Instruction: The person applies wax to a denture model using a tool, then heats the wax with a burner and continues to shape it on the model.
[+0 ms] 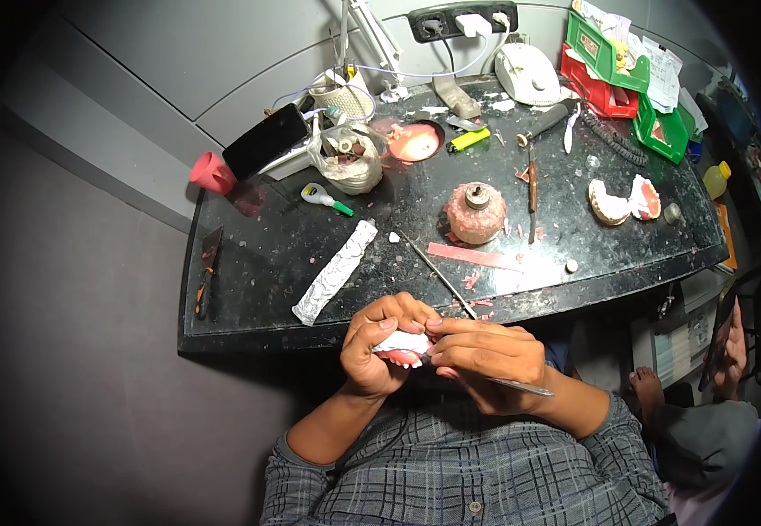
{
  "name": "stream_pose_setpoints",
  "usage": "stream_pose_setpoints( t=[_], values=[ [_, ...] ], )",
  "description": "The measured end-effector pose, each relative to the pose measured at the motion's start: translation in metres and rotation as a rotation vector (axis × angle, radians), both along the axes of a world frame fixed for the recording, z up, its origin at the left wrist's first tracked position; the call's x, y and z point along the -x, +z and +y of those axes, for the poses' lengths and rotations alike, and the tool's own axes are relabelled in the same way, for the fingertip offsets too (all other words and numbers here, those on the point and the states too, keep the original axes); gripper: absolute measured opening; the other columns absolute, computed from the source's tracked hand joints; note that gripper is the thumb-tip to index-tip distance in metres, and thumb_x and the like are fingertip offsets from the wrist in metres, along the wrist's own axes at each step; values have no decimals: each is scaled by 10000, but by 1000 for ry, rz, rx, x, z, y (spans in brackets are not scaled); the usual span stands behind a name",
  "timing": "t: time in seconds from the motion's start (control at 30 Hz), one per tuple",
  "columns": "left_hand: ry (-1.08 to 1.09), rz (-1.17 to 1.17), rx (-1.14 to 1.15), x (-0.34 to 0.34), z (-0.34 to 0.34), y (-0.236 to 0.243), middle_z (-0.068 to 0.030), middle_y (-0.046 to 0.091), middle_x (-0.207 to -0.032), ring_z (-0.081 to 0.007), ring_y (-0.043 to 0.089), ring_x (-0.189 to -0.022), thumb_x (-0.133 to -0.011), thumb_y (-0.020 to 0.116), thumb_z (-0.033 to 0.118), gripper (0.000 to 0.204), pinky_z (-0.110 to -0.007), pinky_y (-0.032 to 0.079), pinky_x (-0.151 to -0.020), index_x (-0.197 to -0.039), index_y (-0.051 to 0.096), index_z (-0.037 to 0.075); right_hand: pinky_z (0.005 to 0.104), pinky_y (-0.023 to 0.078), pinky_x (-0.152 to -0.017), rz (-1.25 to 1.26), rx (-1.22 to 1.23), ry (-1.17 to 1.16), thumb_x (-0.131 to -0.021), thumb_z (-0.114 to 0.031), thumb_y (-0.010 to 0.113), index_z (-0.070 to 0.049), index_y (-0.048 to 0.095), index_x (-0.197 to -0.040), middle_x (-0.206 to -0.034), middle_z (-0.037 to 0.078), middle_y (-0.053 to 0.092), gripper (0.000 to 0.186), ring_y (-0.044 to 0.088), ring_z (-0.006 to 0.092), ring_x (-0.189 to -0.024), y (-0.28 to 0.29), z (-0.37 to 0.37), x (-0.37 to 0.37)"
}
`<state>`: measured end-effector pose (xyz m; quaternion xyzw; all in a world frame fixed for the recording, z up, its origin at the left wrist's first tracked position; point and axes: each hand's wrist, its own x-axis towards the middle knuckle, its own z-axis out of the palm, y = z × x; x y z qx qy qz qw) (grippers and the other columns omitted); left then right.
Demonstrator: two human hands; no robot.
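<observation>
Just beyond the front edge of the black worktop, my left hand (372, 351) grips a dental piece (398, 349) with a white upper part, pink gum-coloured material and small white teeth. My right hand (494, 359) holds a slim metal tool (528, 386) against that piece; its handle sticks out to the right, and its tip is mostly hidden by my fingers. Beyond my hands lie another thin metal instrument (437, 276), a pink wax strip (464, 256) with scraps around it and a crumpled white roll (335, 273). A wax-spattered round burner (475, 219) stands behind the strip.
At the worktop (258, 298)'s back are a phone (264, 143), plastic bag (345, 162), pink dish (414, 140) and green and red bins (600, 92). Dental casts (608, 203) sit at right, a scraper (207, 272) at left. Another person's hand (731, 346) and foot are at lower right.
</observation>
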<state>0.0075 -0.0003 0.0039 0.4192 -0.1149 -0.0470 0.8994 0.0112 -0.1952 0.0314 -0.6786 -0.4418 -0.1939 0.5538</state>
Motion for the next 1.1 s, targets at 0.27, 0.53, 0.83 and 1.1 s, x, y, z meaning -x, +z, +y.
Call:
stream_pose_setpoints(
  t=[0.27,0.53,0.83,1.1],
  values=[
    [93,-17,-17,3,-5,0,-165,568,-809,-300,574,-861,-862,483,223,263,-449,464,-863,-765,556,-10,363,605,-831,-10,9,-17,-778,53,774,60,674,-950,-945,157,709,199,716,326,-1036,1,2,4],
    [156,-15,4,5,-9,-3,-153,568,-819,-305,570,-864,-873,490,240,264,-470,460,-859,-765,548,6,385,605,-848,-9,6,-14,-783,92,750,83,655,-965,-952,183,686,205,694,362,-1080,2,3,8],
    [193,43,83,5,-17,-3,-143,563,-842,-309,571,-903,-885,497,258,269,-468,455,-890,-774,551,20,390,602,-847,-13,-11,-46,-803,103,720,90,645,-965,-953,192,672,179,687,383,-1087,0,5,10],
    [71,54,94,3,-14,1,-139,552,-816,-283,539,-871,-867,504,235,248,-427,444,-875,-763,548,14,389,589,-884,127,-72,13,-825,37,736,39,682,-945,-953,151,716,132,700,332,-1080,3,-2,3]
  ],
)
